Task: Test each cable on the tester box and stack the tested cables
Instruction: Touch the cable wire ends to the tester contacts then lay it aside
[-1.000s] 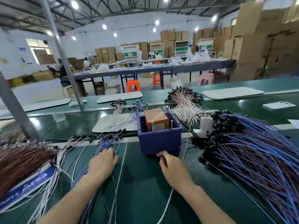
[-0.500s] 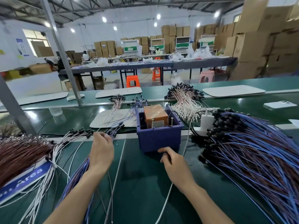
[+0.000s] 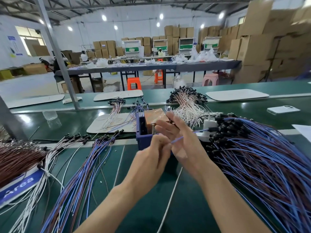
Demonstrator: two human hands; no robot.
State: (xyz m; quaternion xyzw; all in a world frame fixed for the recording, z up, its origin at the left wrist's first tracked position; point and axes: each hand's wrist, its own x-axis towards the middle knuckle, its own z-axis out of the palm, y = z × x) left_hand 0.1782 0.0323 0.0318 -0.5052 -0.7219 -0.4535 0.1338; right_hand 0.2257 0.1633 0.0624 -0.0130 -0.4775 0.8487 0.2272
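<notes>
The tester box [image 3: 143, 130], a blue bin with a copper-coloured block inside, stands at the middle of the green table. Both hands are raised just in front of it. My left hand [image 3: 154, 153] pinches the near end of a thin blue cable [image 3: 186, 136]. That cable runs right toward the big pile of blue and brown cables [image 3: 262, 158]. My right hand [image 3: 181, 140] has its fingers spread beside the cable; whether it grips the cable is unclear. A stack of blue cables [image 3: 87, 165] lies fanned out at the left.
White cables [image 3: 50, 152] and a brown bundle [image 3: 16, 158] lie at the far left by a blue label. A white charger [image 3: 208, 123] sits right of the box, a phone [image 3: 282, 109] at far right. More cables lie on a white board [image 3: 104, 123] behind.
My left hand left the stack at the left and came to the centre. My right hand lifted off the table. Both now meet at a blue cable in front of the box.
</notes>
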